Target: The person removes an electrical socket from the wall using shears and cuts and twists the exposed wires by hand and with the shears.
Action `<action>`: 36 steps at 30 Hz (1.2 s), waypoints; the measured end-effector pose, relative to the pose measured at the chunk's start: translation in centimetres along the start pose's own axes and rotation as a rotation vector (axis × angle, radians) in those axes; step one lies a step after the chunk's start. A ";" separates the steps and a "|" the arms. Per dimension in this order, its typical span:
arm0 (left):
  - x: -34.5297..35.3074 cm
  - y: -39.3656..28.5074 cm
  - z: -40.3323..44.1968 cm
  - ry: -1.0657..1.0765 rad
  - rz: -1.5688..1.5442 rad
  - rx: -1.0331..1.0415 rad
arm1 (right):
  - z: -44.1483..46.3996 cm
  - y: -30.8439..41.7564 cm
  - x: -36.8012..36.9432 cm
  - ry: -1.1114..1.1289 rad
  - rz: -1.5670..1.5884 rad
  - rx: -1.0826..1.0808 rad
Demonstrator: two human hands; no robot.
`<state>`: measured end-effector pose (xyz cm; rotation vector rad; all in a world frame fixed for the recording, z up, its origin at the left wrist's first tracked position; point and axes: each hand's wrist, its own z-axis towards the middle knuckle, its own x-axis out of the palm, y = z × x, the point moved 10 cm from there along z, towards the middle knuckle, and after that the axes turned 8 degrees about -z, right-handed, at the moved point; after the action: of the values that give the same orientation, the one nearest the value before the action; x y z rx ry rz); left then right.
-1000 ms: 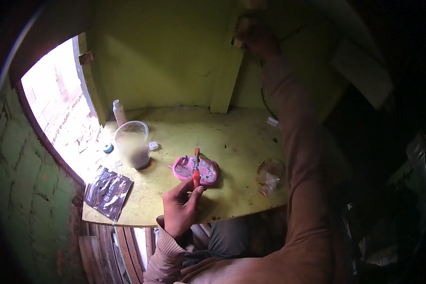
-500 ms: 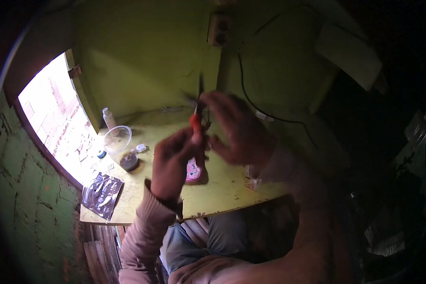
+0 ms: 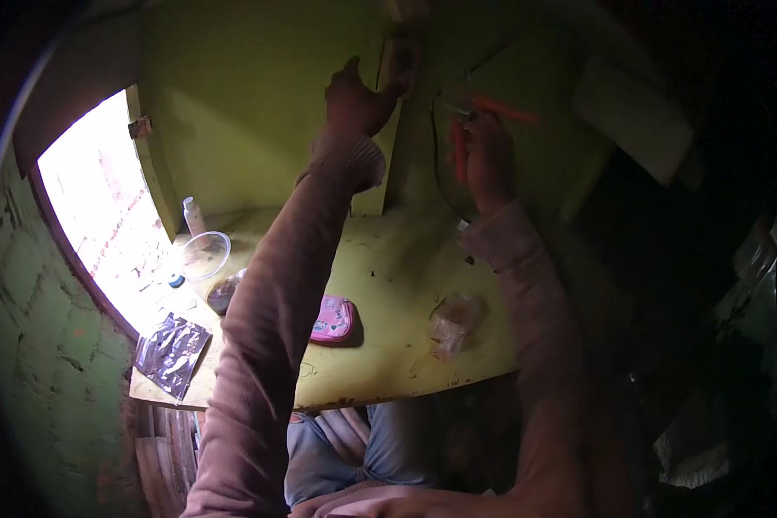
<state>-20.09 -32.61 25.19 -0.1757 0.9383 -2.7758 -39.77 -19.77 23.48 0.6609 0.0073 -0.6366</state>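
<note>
My left hand (image 3: 358,102) is raised to the green wall with its fingers apart. Its thumb reaches the lower edge of the wall socket box (image 3: 401,62); whether it presses on it I cannot tell. Over to the right, my right hand (image 3: 492,160) grips red-handled pliers (image 3: 459,154), whose two handles are spread wide. The jaws are blurred, close to the dark cable (image 3: 434,142) on the wall. Below, a pink zip case (image 3: 333,319) lies on the table, partly covered by my left sleeve.
On the table (image 3: 388,354) are a crumpled clear plastic wrapper (image 3: 454,324), a silvery packet (image 3: 173,352), a clear plastic tub (image 3: 205,255), a small white bottle (image 3: 193,216) and a dark round container (image 3: 223,295). A bright opening (image 3: 95,198) is at the left.
My hands have come apart and risen from above the table. The left has gone up to the wall socket; the right has moved up and right, carrying the pliers, now with handles spread.
</note>
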 end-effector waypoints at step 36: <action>5.5 2.4 0.0 -0.200 -0.011 0.399 | 10.5 -1.0 4.3 -0.045 -0.396 -0.132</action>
<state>-25.08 -35.81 23.98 -0.3844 0.3279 -2.8185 -38.85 -28.76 30.35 0.5196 0.1408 -1.0236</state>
